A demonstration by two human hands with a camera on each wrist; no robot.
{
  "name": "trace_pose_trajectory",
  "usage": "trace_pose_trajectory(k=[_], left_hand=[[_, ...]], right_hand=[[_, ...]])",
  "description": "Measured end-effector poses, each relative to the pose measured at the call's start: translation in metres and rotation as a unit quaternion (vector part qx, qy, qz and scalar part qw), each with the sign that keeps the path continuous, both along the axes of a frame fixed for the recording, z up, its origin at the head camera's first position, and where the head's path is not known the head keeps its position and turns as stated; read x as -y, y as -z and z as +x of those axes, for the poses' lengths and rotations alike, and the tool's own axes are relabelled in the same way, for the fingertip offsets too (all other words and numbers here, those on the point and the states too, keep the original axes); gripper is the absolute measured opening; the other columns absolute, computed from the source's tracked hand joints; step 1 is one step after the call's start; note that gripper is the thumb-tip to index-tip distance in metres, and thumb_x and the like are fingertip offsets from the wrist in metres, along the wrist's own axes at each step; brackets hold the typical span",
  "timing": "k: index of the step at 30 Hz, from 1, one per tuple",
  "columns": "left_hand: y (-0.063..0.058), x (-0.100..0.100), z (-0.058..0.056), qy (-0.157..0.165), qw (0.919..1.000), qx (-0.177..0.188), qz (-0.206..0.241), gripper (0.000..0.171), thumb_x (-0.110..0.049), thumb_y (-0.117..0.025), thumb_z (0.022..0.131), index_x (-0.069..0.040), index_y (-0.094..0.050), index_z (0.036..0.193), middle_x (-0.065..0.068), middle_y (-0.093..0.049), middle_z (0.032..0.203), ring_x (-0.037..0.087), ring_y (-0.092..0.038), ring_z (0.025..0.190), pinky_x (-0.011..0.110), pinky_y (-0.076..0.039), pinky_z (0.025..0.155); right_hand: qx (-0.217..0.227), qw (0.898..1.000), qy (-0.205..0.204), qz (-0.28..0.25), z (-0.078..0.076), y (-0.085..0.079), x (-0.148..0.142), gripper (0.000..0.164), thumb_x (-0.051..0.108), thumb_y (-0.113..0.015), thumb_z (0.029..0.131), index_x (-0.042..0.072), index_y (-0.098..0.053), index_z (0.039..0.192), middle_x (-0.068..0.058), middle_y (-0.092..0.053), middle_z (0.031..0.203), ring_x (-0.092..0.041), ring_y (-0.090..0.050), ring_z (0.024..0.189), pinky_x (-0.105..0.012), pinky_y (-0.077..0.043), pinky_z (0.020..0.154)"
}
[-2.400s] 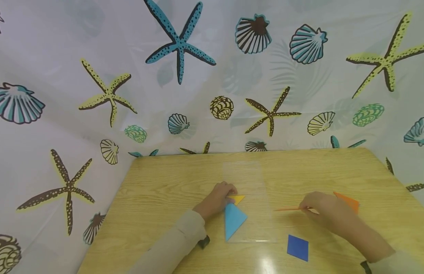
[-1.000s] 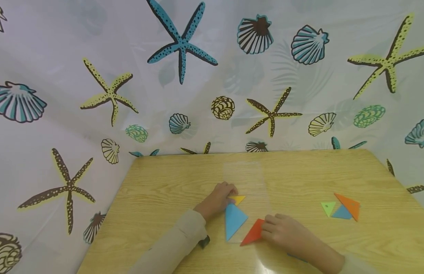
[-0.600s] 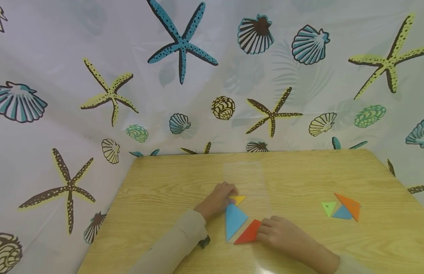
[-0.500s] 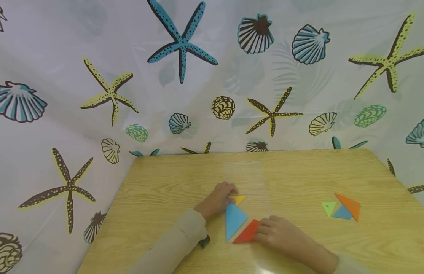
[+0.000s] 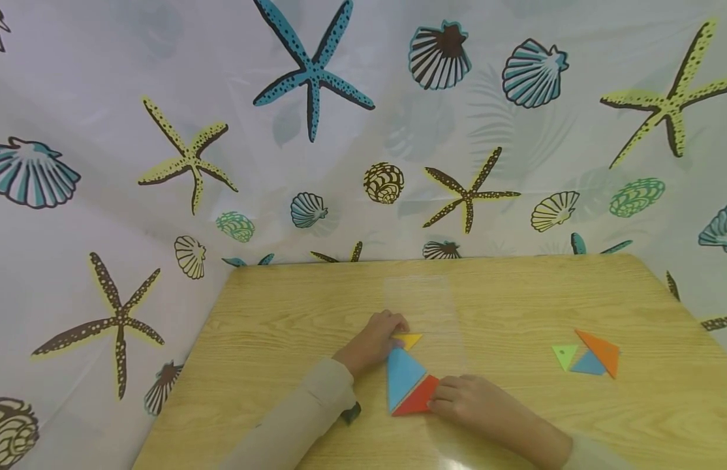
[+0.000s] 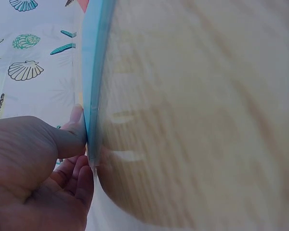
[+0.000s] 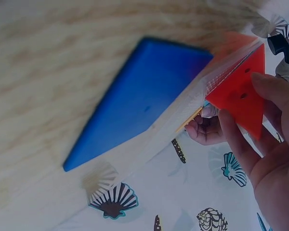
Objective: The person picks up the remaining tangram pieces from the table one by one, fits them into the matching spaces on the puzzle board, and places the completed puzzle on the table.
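Observation:
In the head view, my left hand point(image 5: 372, 339) holds a small yellow triangle point(image 5: 410, 340) between thumb and fingers on a clear plastic sheet point(image 5: 428, 303). Its thumb also touches the tip of a light blue triangle tile point(image 5: 403, 378), whose edge shows along the thumb in the left wrist view. My right hand point(image 5: 478, 401) grips a red triangle tile point(image 5: 415, 398) by its right part, thumb and fingers at its edges. The red tile's long side lies right along the light blue tile's slanted side. A dark blue parallelogram tile point(image 7: 144, 103) lies near the right hand, hidden behind it in the head view.
To the right on the wooden table point(image 5: 281, 313) lie a green triangle point(image 5: 566, 356), a blue tile point(image 5: 587, 364) and an orange triangle point(image 5: 601, 352) overlapping the blue one. A white cloth point(image 5: 346, 156) with shells and starfish hangs around the table's back and sides.
My right hand has brought the red triangle in from the right, laid it flat and slid it left up to the light blue tile. The left hand stays in place.

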State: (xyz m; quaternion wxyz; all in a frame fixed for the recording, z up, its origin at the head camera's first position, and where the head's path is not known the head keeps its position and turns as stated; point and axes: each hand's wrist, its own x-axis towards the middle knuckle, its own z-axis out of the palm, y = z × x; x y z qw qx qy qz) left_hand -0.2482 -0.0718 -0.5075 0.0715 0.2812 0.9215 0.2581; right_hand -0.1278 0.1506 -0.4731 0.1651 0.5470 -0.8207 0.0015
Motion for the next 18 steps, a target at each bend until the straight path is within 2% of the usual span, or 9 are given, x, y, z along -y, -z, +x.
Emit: trace_pose_trajectory(k=[10, 18], left_hand=[[-0.0004, -0.0002, 0.0005, -0.006, 1.0, 0.005, -0.001, 0.02, -0.02, -0.064, 0.088, -0.019, -0.055, 0.107, -0.006, -0.049, 0.1, 0.013, -0.043, 0.099, 0.029, -0.04, 0.088], [-0.0003, -0.0002, 0.0001, -0.005, 1.0, 0.001, -0.007, 0.021, -0.021, -0.063, 0.089, -0.02, -0.055, 0.108, -0.006, -0.049, 0.101, 0.013, -0.043, 0.099, 0.028, -0.04, 0.088]], right_hand=[[-0.003, 1.0, -0.005, -0.006, -0.0019, 0.0039, 0.0008, 0.028, 0.011, -0.073, 0.073, 0.016, -0.069, 0.1, 0.007, -0.064, 0.097, -0.009, -0.057, 0.092, -0.022, -0.048, 0.074], [0.034, 0.999, -0.016, -0.033, -0.0059, 0.0082, 0.0004, 0.026, 0.007, -0.073, 0.072, 0.014, -0.071, 0.097, 0.006, -0.064, 0.095, -0.009, -0.057, 0.092, -0.02, -0.046, 0.08]])
